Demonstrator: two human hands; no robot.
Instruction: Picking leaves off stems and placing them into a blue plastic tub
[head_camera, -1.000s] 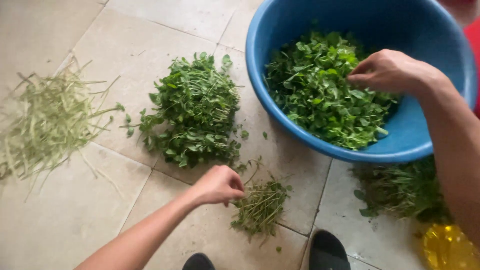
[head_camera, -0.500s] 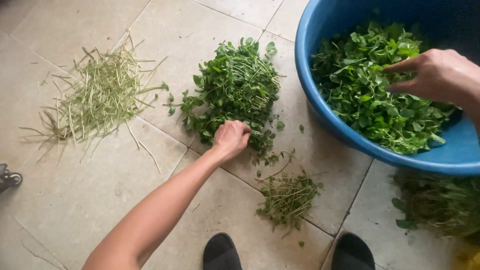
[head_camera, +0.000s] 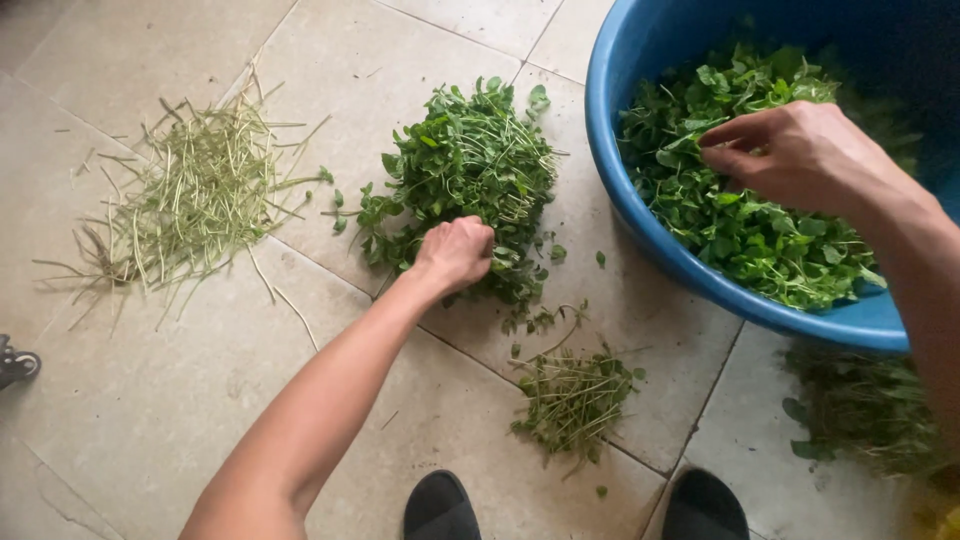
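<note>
on tiled floor, left hand fisted in herb pile; right hand pinching greens over blue basin.

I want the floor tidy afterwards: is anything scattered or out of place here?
Yes. A few loose leaves lie strayed on the tiles beside the big pile of greens under the left hand. Stray stems trail from the stem heap.

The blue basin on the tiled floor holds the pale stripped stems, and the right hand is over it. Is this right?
Not quite. In the head view the blue basin holds green leafy sprigs, not pale stems; the stripped stems lie in a heap on the tiled floor at the far left. The right hand is indeed over the basin.
</note>
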